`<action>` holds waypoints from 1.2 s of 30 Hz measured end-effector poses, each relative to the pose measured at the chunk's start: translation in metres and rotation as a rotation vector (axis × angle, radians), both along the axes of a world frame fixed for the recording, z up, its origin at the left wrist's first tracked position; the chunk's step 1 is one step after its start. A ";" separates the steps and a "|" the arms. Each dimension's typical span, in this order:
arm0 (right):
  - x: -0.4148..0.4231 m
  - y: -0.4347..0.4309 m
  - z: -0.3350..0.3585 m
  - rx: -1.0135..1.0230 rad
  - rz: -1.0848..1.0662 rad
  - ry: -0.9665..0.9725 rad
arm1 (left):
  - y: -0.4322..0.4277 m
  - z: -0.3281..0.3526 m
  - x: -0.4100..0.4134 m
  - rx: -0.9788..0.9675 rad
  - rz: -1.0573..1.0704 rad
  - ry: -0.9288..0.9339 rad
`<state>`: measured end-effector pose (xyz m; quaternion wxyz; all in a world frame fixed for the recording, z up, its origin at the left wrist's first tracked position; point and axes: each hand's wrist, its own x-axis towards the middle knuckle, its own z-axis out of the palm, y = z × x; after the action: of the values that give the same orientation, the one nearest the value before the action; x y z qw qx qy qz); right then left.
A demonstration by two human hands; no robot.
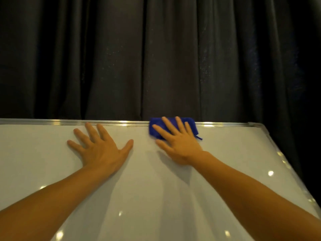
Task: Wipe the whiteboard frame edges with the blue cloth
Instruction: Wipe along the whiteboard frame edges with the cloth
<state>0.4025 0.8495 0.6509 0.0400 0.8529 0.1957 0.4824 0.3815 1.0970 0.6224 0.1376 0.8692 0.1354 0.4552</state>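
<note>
The blue cloth (190, 126), folded into a small pad, lies on the top edge of the whiteboard frame (121, 122), a little right of the middle, lapping over the silver rail and onto the whiteboard (147, 180). The right hand (177, 140) presses flat on it, fingers spread, not gripping. The left hand (100, 145) rests beside it on the white surface, splayed wide and empty. A dark curtain (156, 58) hangs behind.

Dim, warm cast; glare spots on whiteboard (156, 188); edges bowed, slight blur.
</note>
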 end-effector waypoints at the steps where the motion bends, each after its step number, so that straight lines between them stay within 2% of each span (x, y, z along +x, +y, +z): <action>1: 0.000 -0.031 0.003 0.084 -0.055 0.013 | -0.001 -0.001 -0.001 0.002 -0.023 -0.011; 3: -0.003 -0.076 0.003 0.379 -0.166 0.063 | -0.008 -0.002 -0.004 -0.017 -0.044 -0.005; 5: -0.001 -0.077 0.004 0.666 -0.238 0.091 | -0.027 -0.001 -0.008 -0.049 -0.050 0.013; 7: 0.002 -0.035 0.010 0.737 -0.163 0.098 | -0.055 0.002 -0.012 -0.054 -0.058 0.031; 8: 0.004 -0.010 0.010 0.665 -0.083 0.089 | -0.072 0.002 -0.012 -0.024 -0.069 0.036; 11: 0.002 0.021 -0.001 0.208 0.084 0.065 | -0.118 -0.008 -0.009 0.125 -0.122 0.042; 13: 0.003 -0.022 0.004 0.020 0.092 0.051 | -0.133 -0.018 -0.005 0.175 -0.104 0.031; 15: 0.010 -0.091 0.009 0.021 0.005 0.034 | -0.136 -0.026 -0.001 0.184 -0.104 0.008; 16: 0.013 -0.131 0.011 0.118 -0.063 0.045 | -0.137 -0.028 0.000 0.191 -0.120 -0.002; 18: 0.015 -0.196 0.011 0.443 -0.189 0.093 | -0.143 -0.028 -0.001 0.199 -0.135 -0.010; 20: 0.016 -0.213 0.012 0.696 -0.264 0.139 | -0.155 -0.024 -0.004 0.169 -0.114 0.014; 21: 0.018 -0.203 0.014 0.732 -0.265 0.144 | -0.162 -0.022 -0.005 0.137 -0.105 0.027; 23: 0.022 -0.169 0.014 0.613 -0.146 0.115 | -0.175 -0.018 -0.005 0.070 -0.099 0.047; 26: 0.022 -0.132 -0.005 0.078 0.073 0.041 | -0.193 -0.020 -0.004 0.109 -0.102 0.067; 28: 0.023 -0.151 -0.004 -0.204 0.137 -0.002 | -0.209 -0.027 -0.001 0.223 -0.128 0.064; 30: 0.026 -0.189 0.010 -0.282 0.085 -0.044 | -0.220 -0.035 0.004 0.294 -0.167 0.069; 31: 0.027 -0.209 0.016 -0.212 0.019 -0.037 | -0.224 -0.038 0.007 0.304 -0.182 0.066; 33: 0.030 -0.235 0.021 0.108 -0.120 0.027 | -0.229 -0.038 0.010 0.312 -0.191 0.063; 35: 0.033 -0.220 0.018 0.376 -0.113 0.120 | -0.237 -0.034 0.011 0.314 -0.173 0.078; 36: 0.034 -0.203 0.013 0.389 -0.055 0.135 | -0.243 -0.032 0.010 0.309 -0.167 0.086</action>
<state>0.4367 0.6468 0.6641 -0.1254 0.8800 0.0775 0.4514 0.3915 0.8538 0.5909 0.0338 0.9070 -0.0032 0.4198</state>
